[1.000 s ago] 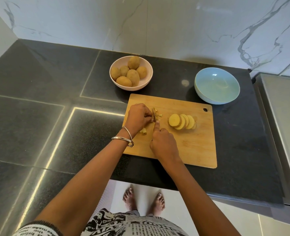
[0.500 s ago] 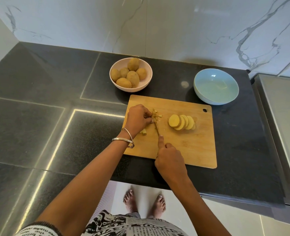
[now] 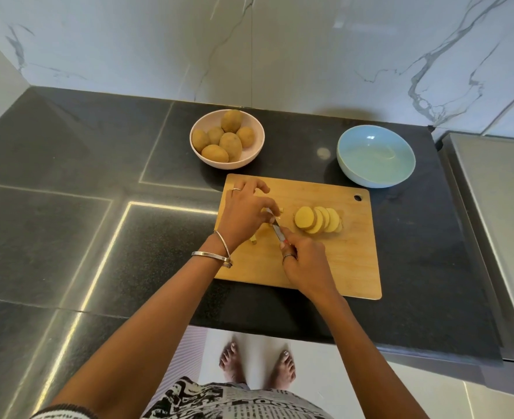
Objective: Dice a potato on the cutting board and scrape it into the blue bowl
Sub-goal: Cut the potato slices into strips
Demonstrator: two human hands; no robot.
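A wooden cutting board [image 3: 334,267] lies on the black counter. A fanned row of round potato slices [image 3: 317,219] sits on its middle right. My left hand [image 3: 245,211] covers the small cut potato pieces at the board's left part, fingers curled down over them. A few yellow bits [image 3: 253,241] show beside the wrist. My right hand [image 3: 305,261] grips a small knife [image 3: 277,230], its blade pointing up-left under my left fingers. The empty blue bowl [image 3: 376,155] stands behind the board's right corner.
A pink bowl [image 3: 227,139] with several whole potatoes stands behind the board's left corner. A marble wall backs the counter. A grey steel surface [image 3: 497,207] adjoins the counter on the right. The counter's front edge runs just below the board.
My right hand has come forward again with the knife, after drawing back half a second ago. My left hand has spread a little over the pieces.
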